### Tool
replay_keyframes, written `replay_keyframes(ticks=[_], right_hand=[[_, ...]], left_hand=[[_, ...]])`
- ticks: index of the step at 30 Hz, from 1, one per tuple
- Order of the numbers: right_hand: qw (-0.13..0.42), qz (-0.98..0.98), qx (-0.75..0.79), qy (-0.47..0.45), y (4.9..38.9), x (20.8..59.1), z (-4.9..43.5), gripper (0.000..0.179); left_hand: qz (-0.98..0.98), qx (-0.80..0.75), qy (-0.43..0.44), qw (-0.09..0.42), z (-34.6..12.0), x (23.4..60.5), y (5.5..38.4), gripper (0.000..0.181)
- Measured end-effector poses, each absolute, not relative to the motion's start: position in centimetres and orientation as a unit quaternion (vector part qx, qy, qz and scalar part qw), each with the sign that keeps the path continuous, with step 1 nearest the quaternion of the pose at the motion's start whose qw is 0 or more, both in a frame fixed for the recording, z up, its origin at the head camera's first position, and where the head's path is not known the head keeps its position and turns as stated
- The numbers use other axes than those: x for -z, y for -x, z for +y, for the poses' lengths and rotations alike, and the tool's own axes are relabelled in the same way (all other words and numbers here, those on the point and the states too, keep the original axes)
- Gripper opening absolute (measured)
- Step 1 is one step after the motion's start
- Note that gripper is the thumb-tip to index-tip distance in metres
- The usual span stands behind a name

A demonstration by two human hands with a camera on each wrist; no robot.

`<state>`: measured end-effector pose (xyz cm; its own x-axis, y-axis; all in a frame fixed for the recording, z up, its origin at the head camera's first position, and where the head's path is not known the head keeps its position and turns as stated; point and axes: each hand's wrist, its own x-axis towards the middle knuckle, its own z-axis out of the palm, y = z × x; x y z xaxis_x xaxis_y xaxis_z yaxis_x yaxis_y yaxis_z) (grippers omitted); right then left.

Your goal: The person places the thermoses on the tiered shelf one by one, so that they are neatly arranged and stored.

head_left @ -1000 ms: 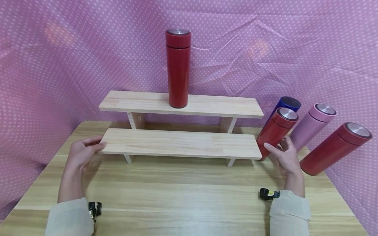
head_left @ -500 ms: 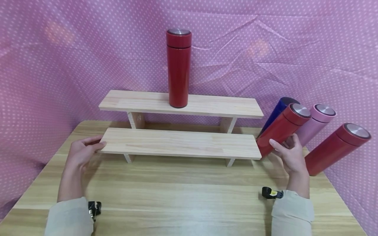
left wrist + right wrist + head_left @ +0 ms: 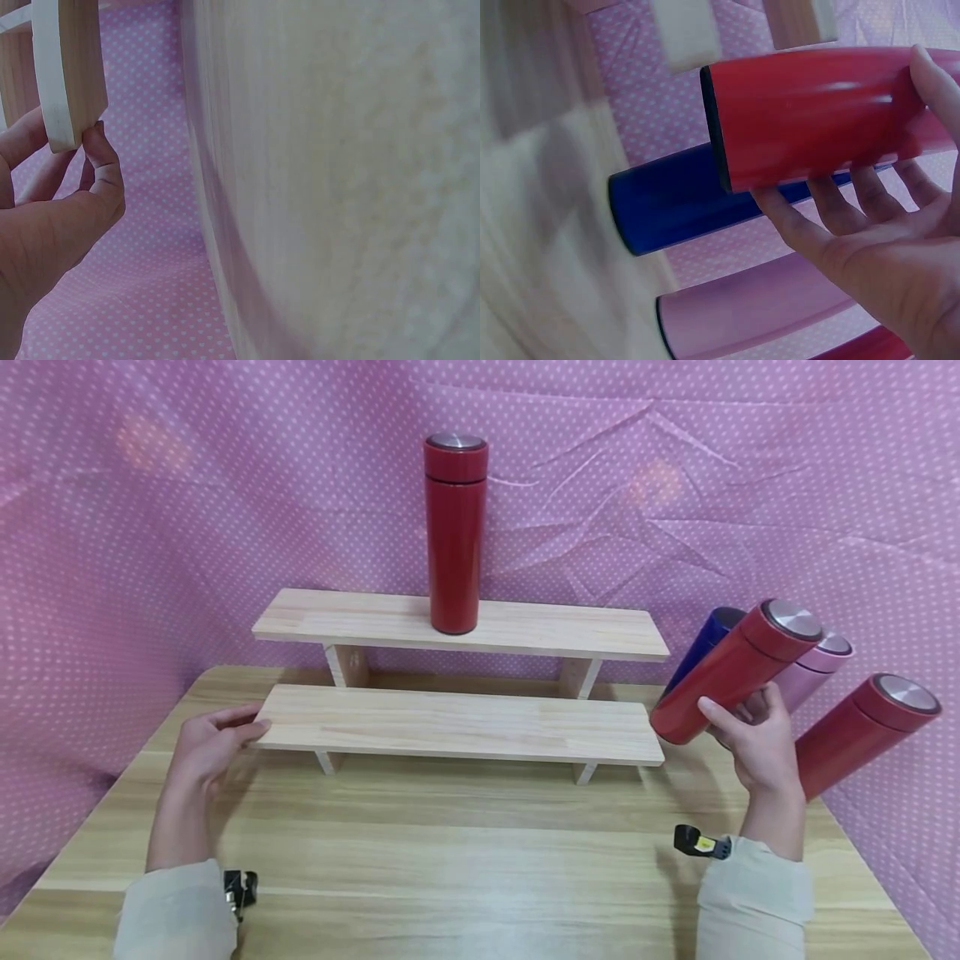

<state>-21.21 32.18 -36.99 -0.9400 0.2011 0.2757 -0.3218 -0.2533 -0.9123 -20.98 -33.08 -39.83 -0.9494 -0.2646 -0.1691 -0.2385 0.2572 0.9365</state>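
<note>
My right hand (image 3: 761, 743) grips a red thermos (image 3: 731, 672), thumb on the near side and fingers on the other. In the right wrist view its dark base hangs off the table, over a blue thermos (image 3: 675, 199). At the other end, my left hand (image 3: 213, 747) pinches the left end of the lower wooden shelf board (image 3: 457, 724), thumb on top. The left wrist view shows the fingertips (image 3: 97, 139) at that board's edge. Another red thermos (image 3: 456, 543) stands upright on the upper wooden shelf board (image 3: 337, 614).
A pink thermos (image 3: 804, 681) stands behind the held one, partly hidden by it. Farther right is another red thermos (image 3: 862, 739), partly covered by my right forearm. A polka-dot pink cloth (image 3: 262, 485) hangs behind the wooden table (image 3: 450, 860).
My right hand has lifted the red thermos off the table and shifted it up and to the right, tilting it more. The left hand stays on the lower board.
</note>
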Motion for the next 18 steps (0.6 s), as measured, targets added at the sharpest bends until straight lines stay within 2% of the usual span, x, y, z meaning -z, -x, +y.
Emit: replay_keyframes(ticks=[4,10,18], right_hand=[[0.168,-0.573,-0.797,-0.087,21.2,36.0,31.8,0.06],[0.2,-0.558,-0.797,-0.116,21.6,34.8,30.5,0.052],[0.225,-0.565,-0.786,-0.112,22.1,33.6,28.7,0.059]], left_hand=[[-0.792,0.591,-0.156,0.013,-33.0,39.9,21.0,0.061],[-0.795,0.587,-0.153,0.011,-33.1,39.9,21.1,0.063],[-0.789,0.597,-0.144,0.013,-33.1,39.8,21.1,0.058]])
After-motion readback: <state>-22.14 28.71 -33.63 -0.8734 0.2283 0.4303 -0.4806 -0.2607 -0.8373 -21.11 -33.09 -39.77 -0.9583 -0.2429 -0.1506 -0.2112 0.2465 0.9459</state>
